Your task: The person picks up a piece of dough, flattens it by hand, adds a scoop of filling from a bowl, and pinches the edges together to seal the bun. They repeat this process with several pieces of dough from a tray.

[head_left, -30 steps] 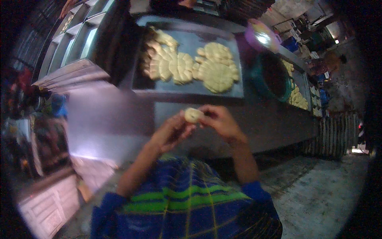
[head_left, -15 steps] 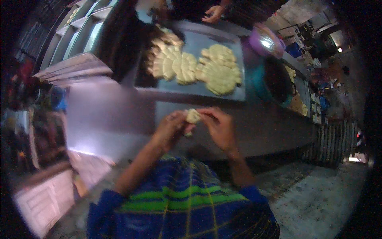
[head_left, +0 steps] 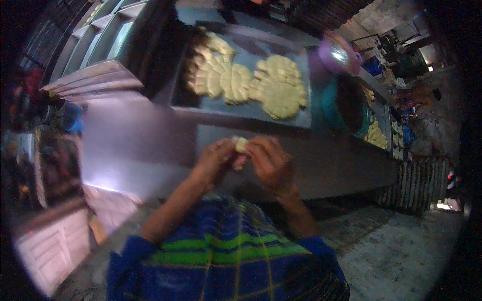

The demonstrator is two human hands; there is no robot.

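Observation:
Between my two hands, above the near side of the table, is a small pale piece of dough (head_left: 241,145). My left hand (head_left: 216,159) is closed on it, the fingers curled around its left side. My right hand (head_left: 271,160) pinches the same piece from the right; its fingers are a little blurred. Just beyond my hands lies a dark metal tray (head_left: 236,115). Spread on it are flat, scored clusters of yellowish dough, one on the left (head_left: 223,78) and one on the right (head_left: 281,90).
Right of the tray stand a teal tub (head_left: 329,108) and a purple container (head_left: 335,55). Past them is another tray with dough (head_left: 375,135). A compartmented rack (head_left: 95,45) rises at the far left. The grey tabletop (head_left: 130,145) reaches left of my hands.
My right hand has closed in on the dough, which now shows less between my fingers. The other person's hand beyond the tray has drawn back from its earlier place.

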